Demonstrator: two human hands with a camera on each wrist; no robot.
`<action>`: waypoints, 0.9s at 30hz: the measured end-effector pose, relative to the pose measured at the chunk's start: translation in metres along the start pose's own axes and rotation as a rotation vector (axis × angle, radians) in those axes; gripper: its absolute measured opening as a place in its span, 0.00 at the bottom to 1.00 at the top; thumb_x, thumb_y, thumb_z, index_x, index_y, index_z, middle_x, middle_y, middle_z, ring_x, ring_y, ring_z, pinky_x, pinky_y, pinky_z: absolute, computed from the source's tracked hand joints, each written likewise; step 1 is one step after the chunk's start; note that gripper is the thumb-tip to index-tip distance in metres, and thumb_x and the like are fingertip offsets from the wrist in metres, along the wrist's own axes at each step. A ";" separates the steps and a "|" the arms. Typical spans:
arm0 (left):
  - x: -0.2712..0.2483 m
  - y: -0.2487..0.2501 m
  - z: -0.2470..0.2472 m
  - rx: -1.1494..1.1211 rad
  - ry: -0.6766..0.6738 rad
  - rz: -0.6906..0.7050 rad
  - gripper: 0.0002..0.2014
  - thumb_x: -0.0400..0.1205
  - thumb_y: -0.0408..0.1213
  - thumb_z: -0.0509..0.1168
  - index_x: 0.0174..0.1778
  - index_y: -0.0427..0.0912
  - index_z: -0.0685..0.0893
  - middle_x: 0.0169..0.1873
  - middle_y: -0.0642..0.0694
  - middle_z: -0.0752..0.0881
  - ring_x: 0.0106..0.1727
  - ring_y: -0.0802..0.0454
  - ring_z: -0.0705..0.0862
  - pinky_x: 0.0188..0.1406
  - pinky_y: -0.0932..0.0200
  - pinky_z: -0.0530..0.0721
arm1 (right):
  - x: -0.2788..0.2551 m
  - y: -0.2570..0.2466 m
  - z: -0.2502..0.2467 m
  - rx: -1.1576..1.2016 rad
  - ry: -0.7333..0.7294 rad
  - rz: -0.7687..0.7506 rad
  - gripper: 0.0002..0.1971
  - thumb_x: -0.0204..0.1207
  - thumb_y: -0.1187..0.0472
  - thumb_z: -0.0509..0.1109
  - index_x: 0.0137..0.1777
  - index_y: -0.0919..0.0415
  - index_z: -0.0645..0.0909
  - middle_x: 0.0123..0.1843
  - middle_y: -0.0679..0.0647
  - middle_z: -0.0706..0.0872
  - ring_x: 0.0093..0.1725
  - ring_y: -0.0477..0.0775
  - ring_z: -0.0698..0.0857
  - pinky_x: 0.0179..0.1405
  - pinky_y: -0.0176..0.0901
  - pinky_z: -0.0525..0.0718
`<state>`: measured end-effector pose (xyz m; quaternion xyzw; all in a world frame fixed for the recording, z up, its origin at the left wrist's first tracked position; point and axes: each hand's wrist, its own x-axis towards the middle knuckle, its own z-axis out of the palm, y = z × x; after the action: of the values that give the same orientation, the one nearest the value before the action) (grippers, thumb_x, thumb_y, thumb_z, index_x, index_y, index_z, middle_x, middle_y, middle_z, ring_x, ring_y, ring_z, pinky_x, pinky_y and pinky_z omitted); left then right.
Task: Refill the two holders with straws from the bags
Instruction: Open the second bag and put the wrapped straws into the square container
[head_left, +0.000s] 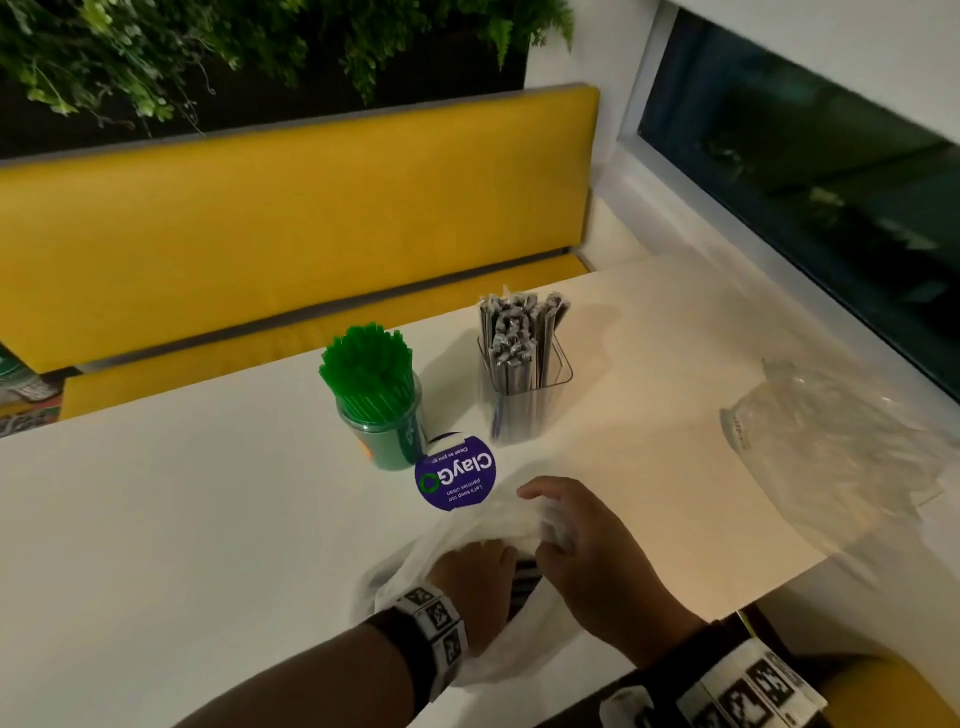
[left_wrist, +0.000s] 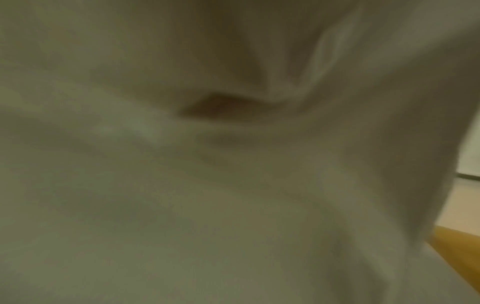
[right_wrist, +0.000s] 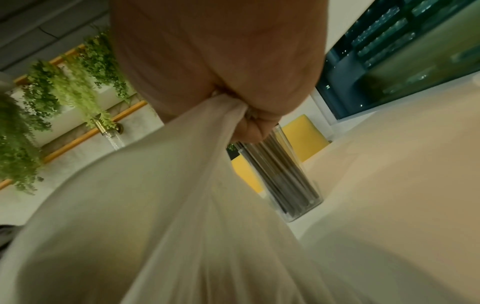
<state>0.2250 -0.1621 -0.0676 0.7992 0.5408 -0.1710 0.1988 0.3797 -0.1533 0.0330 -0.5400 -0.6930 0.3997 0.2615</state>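
- The table (head_left: 208, 519) is wide, white and smooth; anything light should slide on it.
- The spare bag (head_left: 831, 457) lies slack and crumpled well off to my right, clear film, looking empty or nearly so.
- The bag (head_left: 483, 525) I work on lies at the near edge: thin, milky, floppy plastic, surely light and slippery. I judge the bunched mouth the only sure place to take it.
- My right hand (head_left: 587, 551) pinches a gathered fold of that mouth, fingers curled tight round it.
- My left hand (head_left: 475, 571) is pushed inside the bag; its fingers are hidden, so I cannot tell whether it holds anything.
- The green holder (head_left: 384, 436) stands packed with green straws (head_left: 366, 364); the clear holder (head_left: 524, 395) just beside it holds wrapped straws (head_left: 519, 327).
- Dark straws (head_left: 522, 577) show in the bag: stiff, thin, best gripped mid-length as a bundle.
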 end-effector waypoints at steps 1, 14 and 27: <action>-0.003 0.001 -0.002 -0.047 -0.009 -0.015 0.20 0.89 0.50 0.50 0.75 0.47 0.72 0.71 0.44 0.77 0.70 0.37 0.77 0.68 0.44 0.74 | -0.002 -0.001 -0.002 0.004 -0.015 -0.013 0.25 0.68 0.57 0.69 0.59 0.28 0.71 0.60 0.33 0.78 0.61 0.35 0.78 0.55 0.23 0.77; -0.023 -0.002 -0.035 -0.338 -0.098 -0.002 0.23 0.88 0.61 0.47 0.65 0.52 0.79 0.66 0.49 0.85 0.67 0.44 0.80 0.67 0.57 0.71 | -0.002 0.002 -0.015 -0.399 -0.185 -0.052 0.11 0.77 0.61 0.66 0.50 0.40 0.78 0.56 0.32 0.69 0.42 0.40 0.79 0.36 0.24 0.75; -0.058 -0.005 -0.165 -1.298 0.261 0.311 0.05 0.75 0.32 0.74 0.45 0.38 0.90 0.41 0.45 0.92 0.45 0.56 0.89 0.53 0.52 0.87 | 0.017 0.032 -0.041 -0.404 -0.231 0.237 0.20 0.72 0.62 0.68 0.54 0.42 0.63 0.53 0.46 0.69 0.31 0.49 0.77 0.30 0.47 0.82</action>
<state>0.2095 -0.1235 0.1023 0.6006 0.4321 0.3166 0.5935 0.4249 -0.1223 0.0274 -0.6095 -0.7160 0.3400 0.0188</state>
